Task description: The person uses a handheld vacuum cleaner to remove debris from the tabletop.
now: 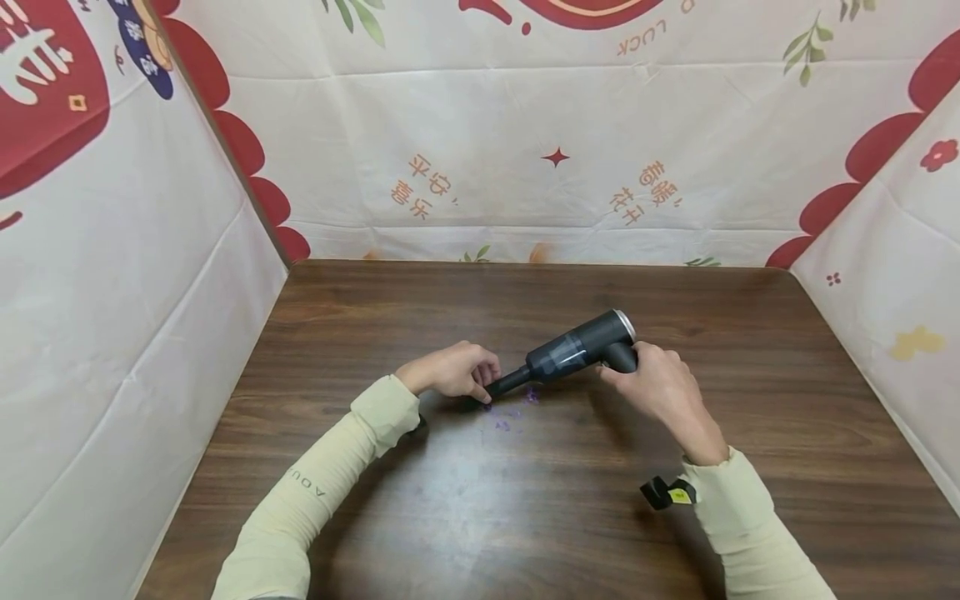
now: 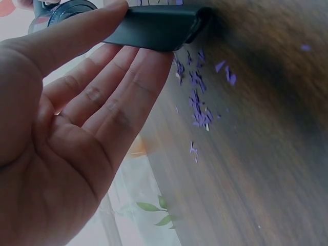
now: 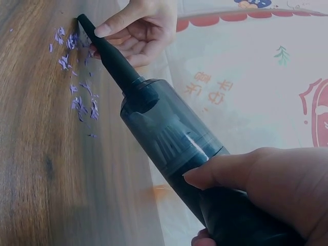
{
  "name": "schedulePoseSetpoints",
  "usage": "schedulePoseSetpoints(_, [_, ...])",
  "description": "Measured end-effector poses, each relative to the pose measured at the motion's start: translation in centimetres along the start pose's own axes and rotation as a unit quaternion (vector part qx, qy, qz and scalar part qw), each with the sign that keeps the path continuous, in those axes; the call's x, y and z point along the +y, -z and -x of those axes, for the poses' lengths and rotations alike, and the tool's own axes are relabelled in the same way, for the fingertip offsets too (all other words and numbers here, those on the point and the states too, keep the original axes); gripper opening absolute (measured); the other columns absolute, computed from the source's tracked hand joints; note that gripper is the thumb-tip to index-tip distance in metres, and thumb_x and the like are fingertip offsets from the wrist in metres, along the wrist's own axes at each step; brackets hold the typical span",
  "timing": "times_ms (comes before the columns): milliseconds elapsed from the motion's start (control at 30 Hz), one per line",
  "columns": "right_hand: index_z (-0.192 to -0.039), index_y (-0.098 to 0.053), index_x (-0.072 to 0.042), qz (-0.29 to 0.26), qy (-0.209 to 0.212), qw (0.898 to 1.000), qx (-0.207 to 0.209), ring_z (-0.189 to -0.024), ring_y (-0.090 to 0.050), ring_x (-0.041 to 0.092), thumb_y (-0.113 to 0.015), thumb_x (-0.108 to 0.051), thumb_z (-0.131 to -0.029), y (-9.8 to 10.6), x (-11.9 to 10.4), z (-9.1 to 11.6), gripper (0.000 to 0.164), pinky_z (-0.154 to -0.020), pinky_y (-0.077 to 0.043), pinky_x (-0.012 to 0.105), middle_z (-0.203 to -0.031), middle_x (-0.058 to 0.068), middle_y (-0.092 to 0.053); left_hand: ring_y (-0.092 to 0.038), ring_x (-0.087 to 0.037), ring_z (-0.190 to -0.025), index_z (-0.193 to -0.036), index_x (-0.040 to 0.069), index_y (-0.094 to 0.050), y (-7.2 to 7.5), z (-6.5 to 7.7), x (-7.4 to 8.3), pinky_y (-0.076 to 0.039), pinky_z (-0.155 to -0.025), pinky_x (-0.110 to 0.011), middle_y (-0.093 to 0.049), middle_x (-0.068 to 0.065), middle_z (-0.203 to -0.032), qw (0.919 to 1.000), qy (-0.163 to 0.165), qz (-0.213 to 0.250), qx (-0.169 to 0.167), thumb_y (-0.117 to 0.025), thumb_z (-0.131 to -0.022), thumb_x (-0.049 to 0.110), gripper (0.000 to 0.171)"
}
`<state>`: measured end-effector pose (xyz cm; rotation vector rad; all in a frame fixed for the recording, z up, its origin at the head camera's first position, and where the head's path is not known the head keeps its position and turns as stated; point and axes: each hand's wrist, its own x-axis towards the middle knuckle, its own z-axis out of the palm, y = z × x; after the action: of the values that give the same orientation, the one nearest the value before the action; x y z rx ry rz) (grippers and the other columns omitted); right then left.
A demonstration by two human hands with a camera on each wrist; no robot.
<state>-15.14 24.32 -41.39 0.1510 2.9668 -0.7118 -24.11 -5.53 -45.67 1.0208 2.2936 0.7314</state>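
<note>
A black handheld vacuum cleaner (image 1: 577, 348) with a clear dust chamber (image 3: 166, 128) is held low and slanted over the table. The right hand (image 1: 663, 387) grips its handle, thumb along the body in the right wrist view. At the narrow nozzle (image 2: 154, 26), the left hand (image 1: 453, 369) pinches the tube near its tip between thumb and fingers. Small purple paper scraps (image 2: 197, 97) lie scattered on the wood beside and below the nozzle. More purple scraps (image 3: 79, 100) show in the right wrist view. Whether the nozzle tip touches the table I cannot tell.
The brown wooden table (image 1: 360, 308) has its back edge against a white printed cloth (image 1: 487, 150). Similar cloth walls (image 1: 150, 292) stand at left and right. A black wrist camera (image 1: 657, 493) is strapped below the right hand.
</note>
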Motion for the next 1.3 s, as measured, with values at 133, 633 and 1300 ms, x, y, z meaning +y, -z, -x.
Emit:
schedulePoseSetpoints(133, [-0.113, -0.057, 0.009, 0.002, 0.002, 1.000, 0.004, -0.065, -0.054, 0.026, -0.069, -0.043, -0.088, -0.1, -0.2, -0.1, 0.059, -0.051, -0.039, 0.031, -0.081, 0.016, -0.060, -0.067, -0.009, -0.084, -0.101, 0.007, -0.068, 0.1, 0.1, -0.2, -0.054, -0.078, -0.021, -0.072, -0.001, -0.091, 1.0000, 0.002, -0.002, 0.002, -0.082, -0.080, 0.008, 0.025])
schedulePoseSetpoints(633, [-0.108, -0.059, 0.008, -0.001, 0.005, 1.000, 0.013, -0.064, -0.054, 0.026, -0.069, -0.043, -0.088, -0.8, -0.6, -0.3, 0.056, -0.051, -0.039, 0.032, -0.080, 0.015, -0.060, -0.068, -0.010, -0.084, -0.100, 0.007, -0.068, 0.5, 0.5, -0.7, -0.054, -0.078, -0.021, -0.072, -0.002, -0.090, 0.9999, 0.008, -0.003, 0.009, -0.083, -0.079, 0.007, 0.025])
schedulePoseSetpoints(1300, [-0.106, -0.058, 0.007, -0.006, 0.007, 1.000, 0.019, -0.061, -0.053, 0.025, -0.069, -0.043, -0.089, -0.9, -1.2, -0.2, 0.054, -0.049, -0.039, 0.031, -0.078, 0.014, -0.058, -0.068, -0.012, -0.085, -0.101, 0.009, -0.069, 0.9, 0.8, -1.1, -0.055, -0.079, -0.024, -0.072, -0.002, -0.091, 0.9997, 0.012, -0.001, 0.020, -0.083, -0.079, 0.007, 0.026])
